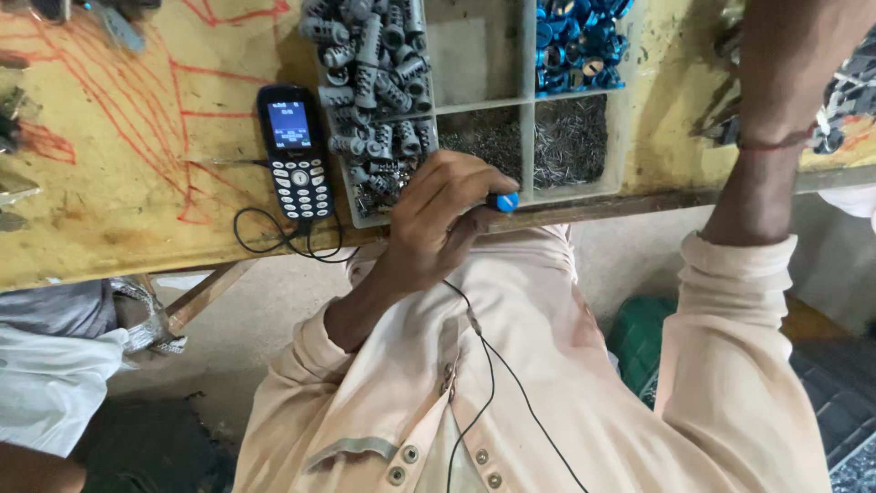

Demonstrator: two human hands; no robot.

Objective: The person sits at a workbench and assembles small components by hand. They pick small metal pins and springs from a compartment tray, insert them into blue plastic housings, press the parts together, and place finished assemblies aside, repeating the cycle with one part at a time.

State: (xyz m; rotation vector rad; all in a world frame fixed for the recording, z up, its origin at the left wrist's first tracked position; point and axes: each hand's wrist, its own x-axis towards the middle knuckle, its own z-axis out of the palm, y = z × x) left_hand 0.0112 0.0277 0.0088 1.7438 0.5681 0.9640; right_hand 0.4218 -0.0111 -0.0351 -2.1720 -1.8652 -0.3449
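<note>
Small blue round piece (503, 202) looked like a cap or knob: glossy, bright blue, only its rounded end showing. It sat at the fingertips of the left hand (443, 215), right at the near edge of the worktop (109, 210), just in front of the compartment tray (526, 100). Left fingers were curled together and clamped on the piece; the rest of it was covered by them, so its full shape could not be made out.

Right hand was cut off by the top of the frame; only the forearm (766, 137), with a thin red thread at the wrist, was seen. Finger state could not be told.

Tray, clear plastic, divided:
- left compartment: grey ribbed wall plugs (374, 82), heaped;
- upper right compartment: blue round parts (579, 41), same colour as the held piece;
- two lower compartments: fine dark metal pins (570, 137), too small to identify singly;
- upper middle compartment: contents not discernible.

A black keypad phone (294, 151) lay just left of the tray, screen lit, with a thin black cable (274, 242) looping over the worktop's near edge.
</note>
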